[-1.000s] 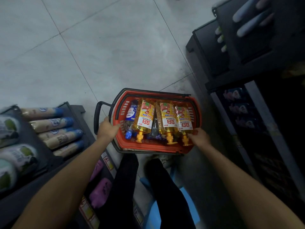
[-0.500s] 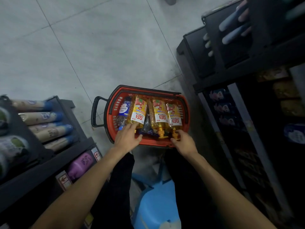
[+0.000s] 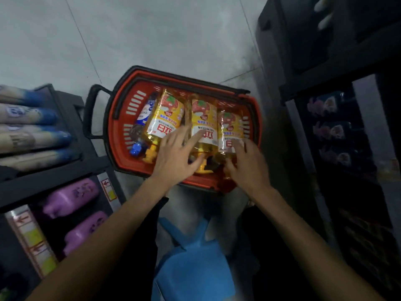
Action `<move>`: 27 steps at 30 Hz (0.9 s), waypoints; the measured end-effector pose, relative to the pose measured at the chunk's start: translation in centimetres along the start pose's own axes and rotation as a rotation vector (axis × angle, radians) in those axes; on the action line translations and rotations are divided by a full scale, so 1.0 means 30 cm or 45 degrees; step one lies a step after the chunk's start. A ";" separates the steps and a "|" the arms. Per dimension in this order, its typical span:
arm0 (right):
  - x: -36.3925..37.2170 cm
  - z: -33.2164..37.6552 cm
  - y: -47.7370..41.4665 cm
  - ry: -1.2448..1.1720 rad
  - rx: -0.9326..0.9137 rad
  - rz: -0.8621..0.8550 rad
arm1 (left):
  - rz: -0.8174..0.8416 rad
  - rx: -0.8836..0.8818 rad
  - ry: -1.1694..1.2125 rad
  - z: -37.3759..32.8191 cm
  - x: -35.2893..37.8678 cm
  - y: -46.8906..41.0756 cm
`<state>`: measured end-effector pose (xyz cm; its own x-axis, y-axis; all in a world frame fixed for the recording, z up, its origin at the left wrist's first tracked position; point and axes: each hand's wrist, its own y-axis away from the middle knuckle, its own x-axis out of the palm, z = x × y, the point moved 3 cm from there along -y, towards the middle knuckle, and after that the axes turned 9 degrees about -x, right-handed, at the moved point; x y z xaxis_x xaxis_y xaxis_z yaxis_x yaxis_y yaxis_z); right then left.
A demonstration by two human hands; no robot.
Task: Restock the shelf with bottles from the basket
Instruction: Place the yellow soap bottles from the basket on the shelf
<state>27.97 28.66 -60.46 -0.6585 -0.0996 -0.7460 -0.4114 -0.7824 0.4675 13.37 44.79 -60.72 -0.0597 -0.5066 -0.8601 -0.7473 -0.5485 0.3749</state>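
Reaching into the red basket (image 3: pixel 121 118), pick-up step, judged early: the left yellow bottle (image 3: pixel 165 114), middle yellow bottle (image 3: pixel 204 118) and right yellow bottle (image 3: pixel 230 127) lie flat across its middle, spouts toward the near rim, with a blue-capped bottle (image 3: pixel 141 124) along the left wall. Left hand (image 3: pixel 175 157): palm down, fingers spread wide and straight over the left and middle bottles, gripping nothing; right hand (image 3: pixel 245 164): fingers laid fairly straight on the right bottle, blurred, no closed hold visible. Next move calls for curling round one bottle's body, lifting it clear of its neighbours, then turning to a shelf (image 3: pixel 65 170).
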 end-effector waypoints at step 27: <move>0.226 -0.237 0.084 0.487 -0.464 -0.198 | -0.260 -0.006 0.128 -0.024 0.179 0.009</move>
<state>26.94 21.64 -67.70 -0.3035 -0.1286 -0.9441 -0.1963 -0.9611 0.1941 13.31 41.45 -64.99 0.1586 -0.4483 -0.8797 -0.7342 -0.6493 0.1985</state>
